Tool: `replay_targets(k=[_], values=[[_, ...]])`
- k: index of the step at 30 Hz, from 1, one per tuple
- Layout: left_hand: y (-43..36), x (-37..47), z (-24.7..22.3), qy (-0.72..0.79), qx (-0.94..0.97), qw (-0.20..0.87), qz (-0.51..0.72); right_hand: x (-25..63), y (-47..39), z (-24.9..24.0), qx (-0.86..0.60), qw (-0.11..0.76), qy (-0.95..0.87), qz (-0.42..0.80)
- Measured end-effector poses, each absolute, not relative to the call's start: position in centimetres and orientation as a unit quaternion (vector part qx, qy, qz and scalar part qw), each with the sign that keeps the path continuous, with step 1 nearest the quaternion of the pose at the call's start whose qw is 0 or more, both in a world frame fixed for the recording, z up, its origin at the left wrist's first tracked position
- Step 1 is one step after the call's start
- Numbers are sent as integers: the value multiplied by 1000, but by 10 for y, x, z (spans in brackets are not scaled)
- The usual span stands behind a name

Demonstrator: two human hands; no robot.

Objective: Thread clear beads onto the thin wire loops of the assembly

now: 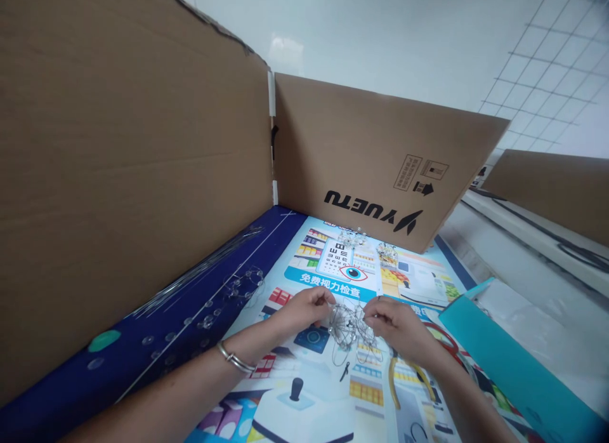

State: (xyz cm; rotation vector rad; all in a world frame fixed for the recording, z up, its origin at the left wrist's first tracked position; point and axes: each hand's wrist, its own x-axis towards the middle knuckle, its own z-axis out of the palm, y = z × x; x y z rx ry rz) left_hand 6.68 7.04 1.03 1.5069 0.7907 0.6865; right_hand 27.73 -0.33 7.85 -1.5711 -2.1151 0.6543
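Observation:
A tangled piece of thin silvery wire with clear beads (346, 325) lies between my two hands, above the printed sheet. My left hand (311, 308) pinches its left edge, fingertips together; a metal bangle (236, 358) is on that wrist. At the right edge of the wire piece, my right hand (394, 322) is closed on it with thumb and forefinger. Yellow-handled pliers (394, 383) rest just below my right hand, partly behind my forearm. Red-handled scissors or pliers (442, 337) lie to the right of that hand, partly hidden.
Brown cardboard panels (380, 145) stand behind and at the left. Beaded wire pieces (386, 254) lie near the back panel, another (245, 283) at the left. Loose clear beads (208, 321), long wires (200, 271) and a green disc (104, 341) are on blue cloth. A turquoise box (518, 367) stands right.

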Motion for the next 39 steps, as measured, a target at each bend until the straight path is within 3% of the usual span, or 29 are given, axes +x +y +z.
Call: replay_targets(k=[6, 27, 39], values=[[69, 69, 4, 340, 701, 563, 277, 275, -3, 80, -564, 204, -762, 244], [63, 69, 17, 346, 723, 456, 386, 276, -3, 81, -570, 178, -774, 209], [55, 69, 22, 345, 779, 322, 412, 276, -11, 94, -569, 132, -793, 172]])
